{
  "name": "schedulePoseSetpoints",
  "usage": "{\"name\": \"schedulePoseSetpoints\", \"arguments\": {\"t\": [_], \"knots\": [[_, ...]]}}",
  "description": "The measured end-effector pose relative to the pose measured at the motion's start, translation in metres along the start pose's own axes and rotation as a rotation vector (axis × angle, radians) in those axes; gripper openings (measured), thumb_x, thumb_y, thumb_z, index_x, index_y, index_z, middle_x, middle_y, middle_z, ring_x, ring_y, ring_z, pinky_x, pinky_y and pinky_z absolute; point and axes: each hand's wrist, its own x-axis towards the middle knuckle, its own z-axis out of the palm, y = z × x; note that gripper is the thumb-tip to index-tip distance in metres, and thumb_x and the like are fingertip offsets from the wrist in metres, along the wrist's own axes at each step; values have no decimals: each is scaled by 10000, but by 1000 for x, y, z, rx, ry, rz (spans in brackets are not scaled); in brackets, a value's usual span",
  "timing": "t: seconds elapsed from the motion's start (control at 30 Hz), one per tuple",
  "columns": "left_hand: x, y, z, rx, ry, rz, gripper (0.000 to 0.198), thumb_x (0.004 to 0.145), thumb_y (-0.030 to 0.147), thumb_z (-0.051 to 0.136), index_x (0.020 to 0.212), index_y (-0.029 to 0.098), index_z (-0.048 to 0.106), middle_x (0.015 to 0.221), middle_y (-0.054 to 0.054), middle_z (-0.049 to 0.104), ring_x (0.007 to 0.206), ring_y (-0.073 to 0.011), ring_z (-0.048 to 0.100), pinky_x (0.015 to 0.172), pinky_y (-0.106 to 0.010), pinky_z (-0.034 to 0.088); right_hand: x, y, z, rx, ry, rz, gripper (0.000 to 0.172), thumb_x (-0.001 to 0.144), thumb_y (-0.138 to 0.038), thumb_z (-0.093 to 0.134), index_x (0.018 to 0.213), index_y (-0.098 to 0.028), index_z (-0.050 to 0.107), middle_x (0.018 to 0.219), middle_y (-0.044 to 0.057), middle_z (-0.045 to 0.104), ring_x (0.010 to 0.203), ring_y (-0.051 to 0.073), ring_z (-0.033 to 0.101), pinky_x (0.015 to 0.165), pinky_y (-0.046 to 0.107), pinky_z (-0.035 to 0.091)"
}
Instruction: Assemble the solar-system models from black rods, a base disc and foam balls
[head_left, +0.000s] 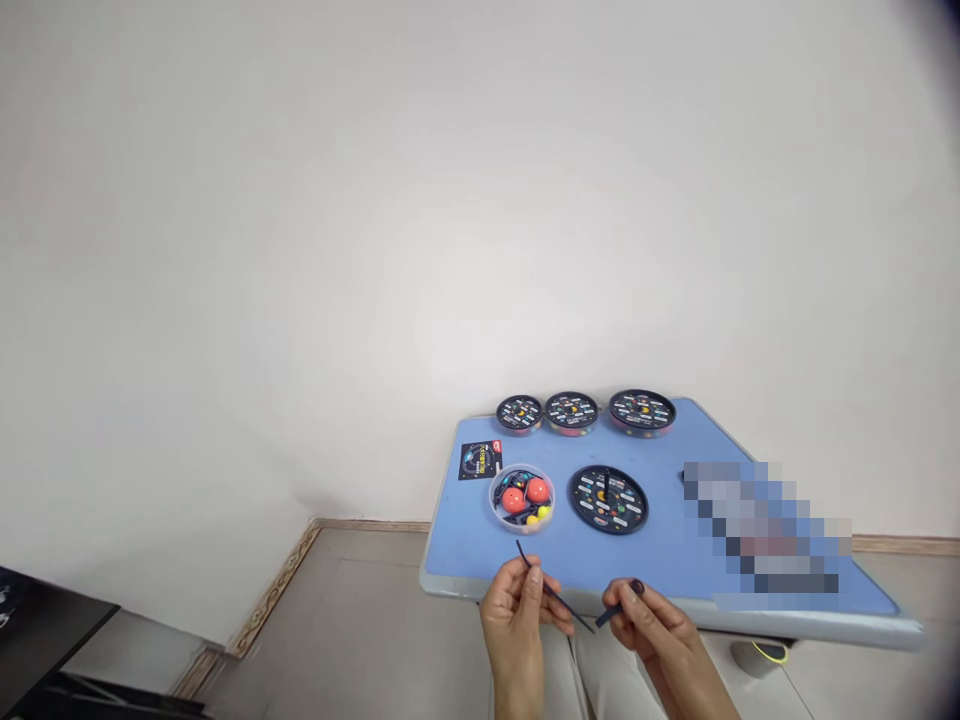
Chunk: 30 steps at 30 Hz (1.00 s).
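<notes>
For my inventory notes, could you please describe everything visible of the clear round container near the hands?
The clear round plastic container sits flat on the blue table, showing no lid. Inside lie two large red-orange balls, small yellow balls and thin dark rods with coloured bits. No hand touches it.

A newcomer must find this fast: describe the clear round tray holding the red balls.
On the blue table, look at the front left, near the edge. Left of the large black disc sits a clear round tray. It alone is see-through, showing two red balls and small yellow balls among dark pieces.
</notes>
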Motion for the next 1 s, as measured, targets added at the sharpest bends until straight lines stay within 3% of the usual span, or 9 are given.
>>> {"name": "schedulePoseSetpoints", "arguments": {"t": [0.33,0.6,0.87,1.0], "knots": [[-17,-2,-4,78,37,70,464,646,566,796,808,138,716,647,-44,703,465,-154,629,455,-268,556,-10,3,-7,271,-69,125,302,684,-488,829,731,-200,747,724,16,593,598,121,424,597,284,402],[-32,-4,-9,48,30,65,445,647,544,821,775,128,727,584,-24,668,388,-116,574,368,-211,490,-24,-12,-6,-97,-115,-39,381,726,-582,743,760,-207,687,601,-44,424,613,142,347,608,278,326],[-44,-12,-8,180,-30,-32,615,583,674,791,836,115,754,452,18,575,252,-44,378,251,-147,279,-34,-23,-4,-267,-212,-152,359,813,-559,650,698,-220,623,680,-13,477,673,171,419,640,274,401],[-45,-23,-9,248,-57,-43,545,623,600,800,884,124,761,392,52,504,262,-16,279,277,-133,222,-28,-12,-5,-297,-214,-174,332,821,-551,643,791,-223,682,748,20,584,742,204,521,696,292,454]]}}
